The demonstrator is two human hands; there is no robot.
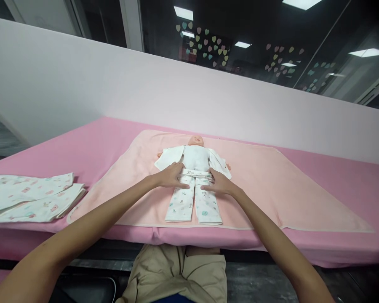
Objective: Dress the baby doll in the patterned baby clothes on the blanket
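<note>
A baby doll (pixel 195 152) lies on its back on a peach blanket (pixel 265 185), head toward the wall. It wears an open white top and white patterned trousers (pixel 192 204). My left hand (pixel 172 176) grips the trousers' waistband at the doll's left hip as I see it. My right hand (pixel 216 183) pinches the waistband on the other side. Both hands have their fingers curled on the fabric at the doll's waist.
The blanket lies on a pink padded table (pixel 91 143) against a pale wall. Folded patterned cloths (pixel 28 202) sit at the table's left. My knees in tan trousers (pixel 177 273) show below the front edge.
</note>
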